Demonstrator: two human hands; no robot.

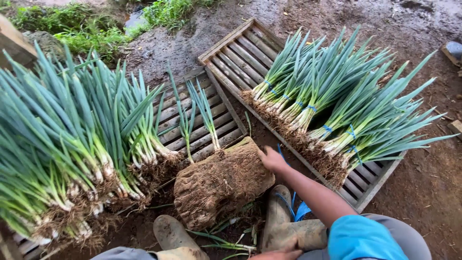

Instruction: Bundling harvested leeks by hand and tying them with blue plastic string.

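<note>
Right hand (272,159): ours, reaching out to the ground just beside the log's right end, fingers loosely spread, gripping nothing.
Left hand (280,253): low at the frame edge; we cannot tell its grip.
Wooden log (222,182): lies between our muddy boots (174,234) and the slatted crate (204,123).
Loose scallions (198,115): on that crate; we judge them light, limp, easily bruised, best taken near the white base.
Bundled scallions (332,96): tied blue, on the far crate.

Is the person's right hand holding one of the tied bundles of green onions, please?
No, the right hand rests open on the wooden block, apart from the tied bundles on the slatted tray.
</note>
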